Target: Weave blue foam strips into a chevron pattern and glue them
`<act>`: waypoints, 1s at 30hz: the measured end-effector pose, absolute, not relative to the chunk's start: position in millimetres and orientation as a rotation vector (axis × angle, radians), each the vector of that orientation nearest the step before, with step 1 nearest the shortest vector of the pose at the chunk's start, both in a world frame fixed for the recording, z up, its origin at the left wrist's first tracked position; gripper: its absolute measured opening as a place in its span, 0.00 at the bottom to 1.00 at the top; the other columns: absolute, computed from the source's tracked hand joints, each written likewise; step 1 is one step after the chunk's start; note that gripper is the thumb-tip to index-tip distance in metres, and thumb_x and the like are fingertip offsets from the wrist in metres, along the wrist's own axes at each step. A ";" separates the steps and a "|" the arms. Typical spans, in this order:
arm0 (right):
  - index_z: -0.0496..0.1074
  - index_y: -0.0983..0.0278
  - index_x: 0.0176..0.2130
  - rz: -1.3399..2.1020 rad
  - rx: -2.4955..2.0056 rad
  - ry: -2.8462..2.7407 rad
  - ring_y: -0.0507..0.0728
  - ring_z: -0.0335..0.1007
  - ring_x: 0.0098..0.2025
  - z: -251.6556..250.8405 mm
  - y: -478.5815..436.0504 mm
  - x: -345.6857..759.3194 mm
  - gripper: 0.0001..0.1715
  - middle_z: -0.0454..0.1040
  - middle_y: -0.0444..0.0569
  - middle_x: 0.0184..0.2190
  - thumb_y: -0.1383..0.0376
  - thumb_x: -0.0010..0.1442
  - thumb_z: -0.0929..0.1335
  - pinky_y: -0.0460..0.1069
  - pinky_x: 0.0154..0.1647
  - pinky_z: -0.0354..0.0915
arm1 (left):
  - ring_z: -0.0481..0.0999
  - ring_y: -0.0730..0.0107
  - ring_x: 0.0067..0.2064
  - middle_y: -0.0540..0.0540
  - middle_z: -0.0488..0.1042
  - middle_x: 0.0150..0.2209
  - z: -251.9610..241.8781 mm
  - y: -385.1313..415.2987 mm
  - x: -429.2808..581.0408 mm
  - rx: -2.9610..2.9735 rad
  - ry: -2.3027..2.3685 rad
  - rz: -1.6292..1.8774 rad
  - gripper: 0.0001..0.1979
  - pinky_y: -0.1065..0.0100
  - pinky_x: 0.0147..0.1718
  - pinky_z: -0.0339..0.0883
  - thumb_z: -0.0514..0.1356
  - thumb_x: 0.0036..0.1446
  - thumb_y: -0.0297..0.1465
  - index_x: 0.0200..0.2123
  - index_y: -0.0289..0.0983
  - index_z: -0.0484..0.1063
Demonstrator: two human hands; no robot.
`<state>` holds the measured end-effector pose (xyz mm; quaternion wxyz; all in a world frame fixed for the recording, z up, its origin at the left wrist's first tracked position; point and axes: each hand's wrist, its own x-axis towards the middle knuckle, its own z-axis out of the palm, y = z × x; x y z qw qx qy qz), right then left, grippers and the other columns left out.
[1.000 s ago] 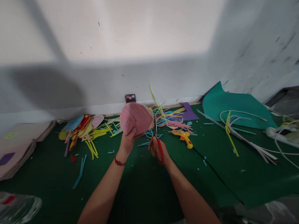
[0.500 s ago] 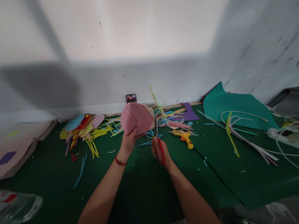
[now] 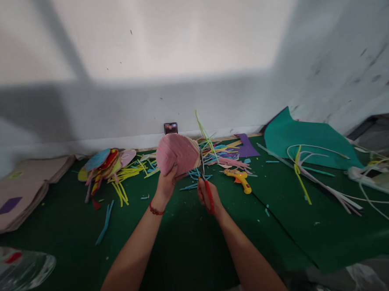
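Note:
My left hand is closed around the lower edge of a thick stack of pink foam pieces, held up above the green table cover. A red string circles that wrist. My right hand grips red-handled scissors, whose blades point up at the right edge of the pink stack. Both hands are held close together over the middle of the table.
A yellow glue gun lies right of the hands. Colourful foam strips and offcuts litter the back. A teal sheet and white cords lie at right. Beige sheets and a clear plastic bag sit at left.
The right hand has closed up around the scissor handles and shifted slightly up toward the pink stack. The left hand and stack have stayed almost still.

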<state>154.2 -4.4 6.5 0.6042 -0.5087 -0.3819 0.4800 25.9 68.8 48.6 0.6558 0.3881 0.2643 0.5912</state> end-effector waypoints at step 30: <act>0.61 0.61 0.25 1.158 -1.086 -0.822 0.45 0.47 0.11 2.4 -2.6 152.8 0.33 0.53 0.34 0.12 0.35 0.47 0.65 0.42 0.09 0.47 | 0.76 0.62 0.40 0.45 0.78 0.41 44.3 69.4 26.7 0.849 0.597 1.291 0.18 0.53 0.43 0.74 0.71 0.41 0.31 0.38 0.35 0.77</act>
